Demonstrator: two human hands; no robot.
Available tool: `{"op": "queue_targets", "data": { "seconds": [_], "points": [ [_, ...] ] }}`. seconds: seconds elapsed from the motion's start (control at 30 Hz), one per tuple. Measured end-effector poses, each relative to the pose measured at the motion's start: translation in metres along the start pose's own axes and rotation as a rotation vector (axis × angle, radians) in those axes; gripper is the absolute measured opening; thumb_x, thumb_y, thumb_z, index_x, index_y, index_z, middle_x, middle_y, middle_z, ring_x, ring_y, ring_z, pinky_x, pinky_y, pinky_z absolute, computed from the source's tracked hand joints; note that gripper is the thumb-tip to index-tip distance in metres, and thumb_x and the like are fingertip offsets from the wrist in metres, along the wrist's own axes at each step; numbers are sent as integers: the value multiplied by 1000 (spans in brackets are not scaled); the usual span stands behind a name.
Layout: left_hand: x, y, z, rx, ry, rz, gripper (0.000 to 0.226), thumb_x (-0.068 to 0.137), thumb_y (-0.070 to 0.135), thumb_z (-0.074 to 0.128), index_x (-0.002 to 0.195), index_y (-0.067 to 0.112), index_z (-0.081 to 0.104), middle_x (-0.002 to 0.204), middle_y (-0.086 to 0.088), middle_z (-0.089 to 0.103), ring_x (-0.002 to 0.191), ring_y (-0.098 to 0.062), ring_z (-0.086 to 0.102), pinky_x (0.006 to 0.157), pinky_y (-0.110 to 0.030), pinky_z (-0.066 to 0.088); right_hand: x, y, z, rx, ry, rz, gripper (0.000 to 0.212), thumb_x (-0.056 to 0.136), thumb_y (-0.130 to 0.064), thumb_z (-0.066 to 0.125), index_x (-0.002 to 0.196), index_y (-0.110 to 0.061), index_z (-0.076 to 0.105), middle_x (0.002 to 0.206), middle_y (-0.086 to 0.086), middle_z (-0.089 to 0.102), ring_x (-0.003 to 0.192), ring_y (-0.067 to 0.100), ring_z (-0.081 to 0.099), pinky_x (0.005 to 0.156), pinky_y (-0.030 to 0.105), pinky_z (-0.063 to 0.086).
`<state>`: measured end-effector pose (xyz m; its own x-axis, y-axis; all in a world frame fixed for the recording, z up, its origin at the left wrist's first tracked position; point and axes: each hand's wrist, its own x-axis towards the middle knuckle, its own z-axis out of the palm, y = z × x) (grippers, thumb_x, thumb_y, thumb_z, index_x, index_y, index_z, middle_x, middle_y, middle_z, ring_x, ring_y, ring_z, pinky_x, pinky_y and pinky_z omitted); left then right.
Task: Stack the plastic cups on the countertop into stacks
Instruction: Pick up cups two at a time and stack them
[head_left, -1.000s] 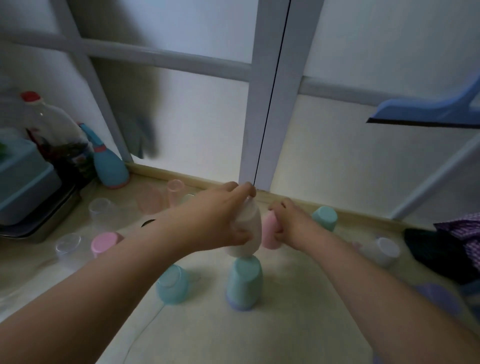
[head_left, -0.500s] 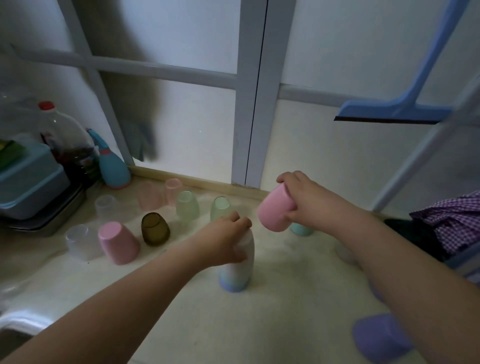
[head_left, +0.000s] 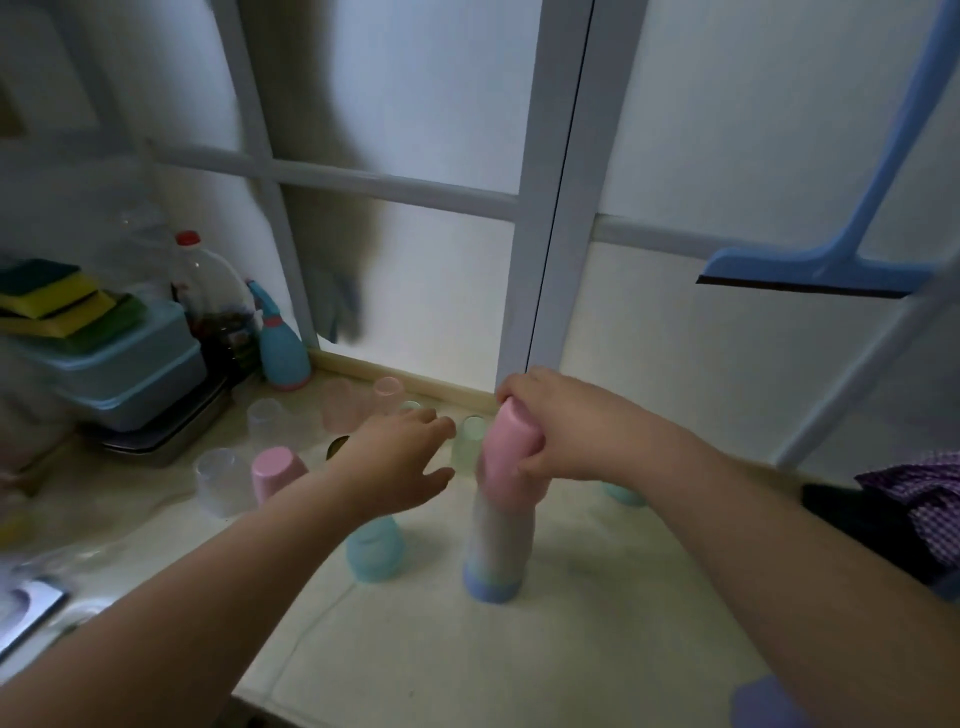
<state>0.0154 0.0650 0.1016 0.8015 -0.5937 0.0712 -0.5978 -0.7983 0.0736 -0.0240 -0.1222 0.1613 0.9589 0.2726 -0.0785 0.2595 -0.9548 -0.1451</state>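
Right hand (head_left: 558, 426) gripping an upturned pink cup (head_left: 511, 449) atop the stack (head_left: 498, 540) upright on the countertop (head_left: 441, 654); left hand (head_left: 400, 462) just left of the stack, fingers spread and relaxed, holding nothing; beneath the left wrist, a teal cup (head_left: 375, 551); left of that hand, another pink cup (head_left: 275, 470) and a clear cup (head_left: 222, 480); beyond its fingertips, a pale green cup (head_left: 467, 441); no legible writing anywhere; far left, sponges (head_left: 57, 304) on a blue container (head_left: 130, 374); above the right hand, a blue squeegee (head_left: 810, 270).
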Motion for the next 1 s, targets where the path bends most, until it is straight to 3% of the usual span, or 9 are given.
{"op": "queue_targets", "data": {
  "seconds": [0.27,0.43,0.57,0.77,1.0],
  "points": [
    [-16,-12,5,30,66,-80,41,86,42,48,120,20,49,117,-2,57,102,-24,56,79,-33,45,12,-9,51,-39,-138,16,53,70,-26,66,117,-20,43,116,6,50,99,31,56,80,42,52],
    [-10,-10,-6,0,110,-56,40,86,41,49,120,20,49,121,-2,56,104,-25,55,79,-34,47,9,-2,52,10,-93,16,74,72,-35,66,137,-27,31,135,0,45,118,27,50,90,39,48],
    [16,7,-31,-36,209,39,38,86,42,49,116,20,52,112,-3,60,97,-25,57,72,-33,44,-6,18,33,94,16,50,78,70,-49,69,136,-28,35,140,-5,43,126,18,43,97,35,41],
    [77,74,-41,-85,201,215,41,87,44,48,121,21,49,118,-3,59,102,-24,57,83,-36,49,-60,87,24,110,82,315,68,76,-43,68,134,-22,38,133,0,47,122,19,44,99,33,40],
    [124,177,19,-54,1,356,38,87,40,47,116,15,49,113,-8,57,102,-29,56,78,-36,45,-134,170,51,155,69,686,64,80,-39,63,135,-17,38,139,6,42,124,26,43,101,37,41]
  ]
}}
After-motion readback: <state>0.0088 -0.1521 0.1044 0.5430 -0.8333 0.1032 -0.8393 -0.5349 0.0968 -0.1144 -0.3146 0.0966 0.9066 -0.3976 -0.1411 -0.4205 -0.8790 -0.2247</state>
